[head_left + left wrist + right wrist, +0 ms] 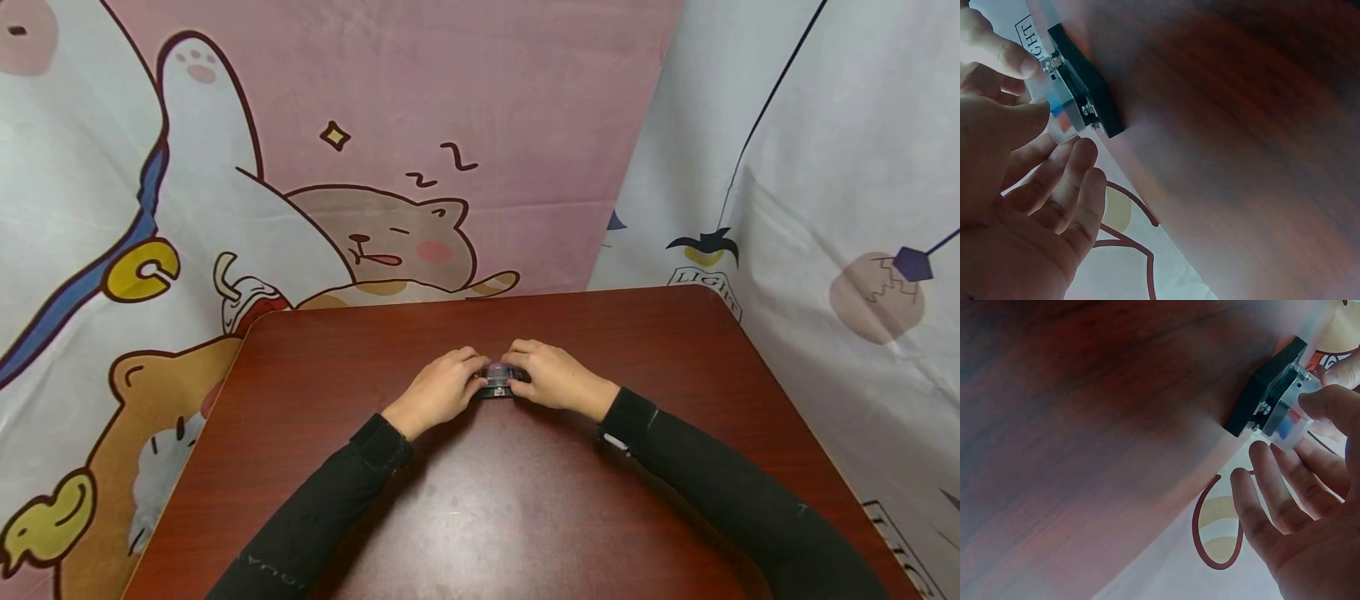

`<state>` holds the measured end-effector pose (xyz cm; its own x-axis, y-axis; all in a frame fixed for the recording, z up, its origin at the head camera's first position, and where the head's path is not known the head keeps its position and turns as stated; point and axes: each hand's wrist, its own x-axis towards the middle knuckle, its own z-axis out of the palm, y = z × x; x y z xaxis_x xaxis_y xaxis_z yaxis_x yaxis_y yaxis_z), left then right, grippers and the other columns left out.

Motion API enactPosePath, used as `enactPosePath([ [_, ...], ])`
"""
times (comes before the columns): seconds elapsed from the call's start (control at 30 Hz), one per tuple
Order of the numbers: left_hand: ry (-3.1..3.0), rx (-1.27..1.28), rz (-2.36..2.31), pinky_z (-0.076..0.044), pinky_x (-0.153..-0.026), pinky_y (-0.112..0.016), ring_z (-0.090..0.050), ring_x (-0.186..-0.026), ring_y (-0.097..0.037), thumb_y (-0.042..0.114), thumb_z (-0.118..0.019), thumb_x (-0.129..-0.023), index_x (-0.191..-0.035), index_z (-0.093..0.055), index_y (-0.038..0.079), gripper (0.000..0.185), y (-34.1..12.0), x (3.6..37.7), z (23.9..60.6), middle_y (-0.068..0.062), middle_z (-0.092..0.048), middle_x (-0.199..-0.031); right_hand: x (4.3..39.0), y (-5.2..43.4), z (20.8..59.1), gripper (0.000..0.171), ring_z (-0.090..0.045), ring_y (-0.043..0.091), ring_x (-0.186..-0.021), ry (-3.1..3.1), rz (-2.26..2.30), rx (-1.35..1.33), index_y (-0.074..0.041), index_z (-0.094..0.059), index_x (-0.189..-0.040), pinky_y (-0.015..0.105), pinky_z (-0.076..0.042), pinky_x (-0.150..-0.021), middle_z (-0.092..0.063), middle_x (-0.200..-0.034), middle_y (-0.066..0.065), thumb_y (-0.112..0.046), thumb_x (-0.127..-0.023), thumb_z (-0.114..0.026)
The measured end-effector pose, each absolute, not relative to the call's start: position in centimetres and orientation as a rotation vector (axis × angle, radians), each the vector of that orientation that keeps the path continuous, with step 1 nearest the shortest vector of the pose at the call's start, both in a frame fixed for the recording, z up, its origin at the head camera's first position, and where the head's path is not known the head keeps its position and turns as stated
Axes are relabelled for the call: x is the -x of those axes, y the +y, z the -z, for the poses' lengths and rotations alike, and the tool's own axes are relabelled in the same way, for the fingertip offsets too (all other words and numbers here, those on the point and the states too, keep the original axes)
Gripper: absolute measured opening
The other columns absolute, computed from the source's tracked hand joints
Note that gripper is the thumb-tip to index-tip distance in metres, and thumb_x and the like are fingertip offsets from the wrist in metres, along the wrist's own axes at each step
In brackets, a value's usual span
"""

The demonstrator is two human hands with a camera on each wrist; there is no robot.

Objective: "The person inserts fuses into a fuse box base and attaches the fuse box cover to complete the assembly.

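A small device with a black base (1090, 81) and a clear block-like cover (1066, 119) sits on the table in front of me. Metal screws or terminals show along its sides, and bits of red and blue show through the cover (1296, 430). From the left, my left hand (444, 387) pinches the cover with its thumb and a forefinger; its other fingers are loosely bent. My right hand (557, 379) grips the opposite end in the same way, its remaining fingers spread below. The hands partly hide the device (497, 377) in the head view.
The device stands on a reddish-brown wooden table (510, 500), toward its far edge. Behind the table hangs a pink and white cloth (480, 100) with cartoon animals. Another printed white cloth (810, 208) hangs on the right.
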<state>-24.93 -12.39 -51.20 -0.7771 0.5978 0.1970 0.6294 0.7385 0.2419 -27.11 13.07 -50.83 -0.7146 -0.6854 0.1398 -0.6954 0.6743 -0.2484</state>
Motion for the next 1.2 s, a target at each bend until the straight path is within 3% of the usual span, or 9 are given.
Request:
enactPosePath([
  [0.67,-2.861,1.008,0.397,-0.064,-0.093,-0.041,-0.074,-0.108,-0.022,0.026,-0.073,-0.109,-0.14,-0.074,0.01,0.035,-12.4,25.1,51.0,-0.005,-0.073,-0.125,27.4,12.9,51.4,0.041,-0.07,0.018,-0.11,-2.869,-0.453,-1.185,-0.011,-0.075,-0.139,0.04,-0.063,-0.096,-0.071,-0.128,0.004,-0.032,-0.104,-0.078],
  [1.0,-2.876,0.972,0.388,-0.063,-0.1,-0.044,-0.074,-0.117,-0.025,0.034,-0.072,-0.109,-0.147,-0.07,0.011,0.044,-12.7,25.1,51.0,-0.006,-0.073,-0.132,27.5,14.3,51.2,0.053,-0.071,0.022,-0.122,-2.907,-0.563,-1.115,-0.011,-0.068,-0.15,0.047,-0.062,-0.103,-0.072,-0.136,0.005,-0.042,-0.107,-0.073],
  [1.13,-2.884,0.897,0.421,-0.063,-0.101,-0.046,-0.076,-0.115,-0.025,0.035,-0.071,-0.11,-0.142,-0.073,0.011,0.04,-13.6,25.1,50.4,-0.006,-0.076,-0.13,27.8,15.4,50.7,0.046,-0.073,0.021,-0.115,-2.857,-0.624,-1.01,-0.011,-0.074,-0.141,0.046,-0.063,-0.101,-0.076,-0.126,0.004,-0.044,-0.111,-0.067],
  [1.2,-2.879,0.839,0.47,-0.065,-0.093,-0.044,-0.077,-0.105,-0.022,0.036,-0.069,-0.111,-0.135,-0.076,0.012,0.034,-14.2,25.2,49.9,-0.005,-0.079,-0.122,28.0,16.0,50.4,0.037,-0.075,0.021,-0.109,-2.816,-0.656,-0.96,-0.011,-0.079,-0.132,0.047,-0.063,-0.098,-0.078,-0.119,0.004,-0.04,-0.111,-0.067],
])
